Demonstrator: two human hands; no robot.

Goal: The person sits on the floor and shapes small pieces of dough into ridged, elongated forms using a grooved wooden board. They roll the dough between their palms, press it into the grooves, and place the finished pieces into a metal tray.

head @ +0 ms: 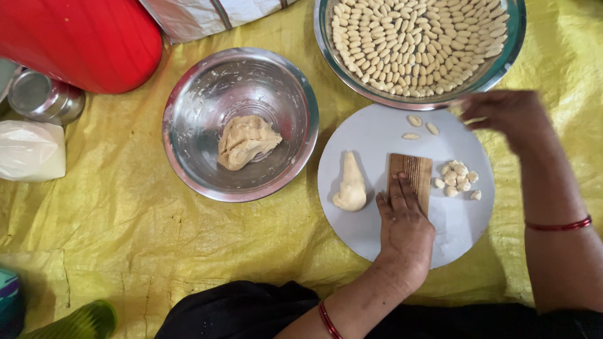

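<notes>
A round, smooth white board [377, 135] lies on a crinkled yellow plastic sheet [125, 220] spread over the floor. On the board rests a small ridged wooden paddle [411, 172], brown with fine lengthwise grooves. The left hand [402, 223] lies flat on its lower end, fingers stretched out and loose, pinning it rather than clasping it. To the left of the paddle stands a soft, pear-shaped lump of pale dough [350, 183], matte and smooth. To the right sits a cluster of small dough pellets [457, 177], lumpy and uneven, and near the board's top edge lie three shaped shell-like pieces [419, 125].

The right hand [505, 113] hovers at the board's upper right edge, blurred; whether its grip is open or closed on anything cannot be told. Just above it, a steel bowl [326, 37] is filled with rows of finished ridged pieces, cream-coloured and oval. A second shiny steel bowl [188, 157], smeared with flour, holds a rough mass of dough [245, 141]. A glossy red container [81, 37] and a white plastic bag [28, 150] sit at the left.
</notes>
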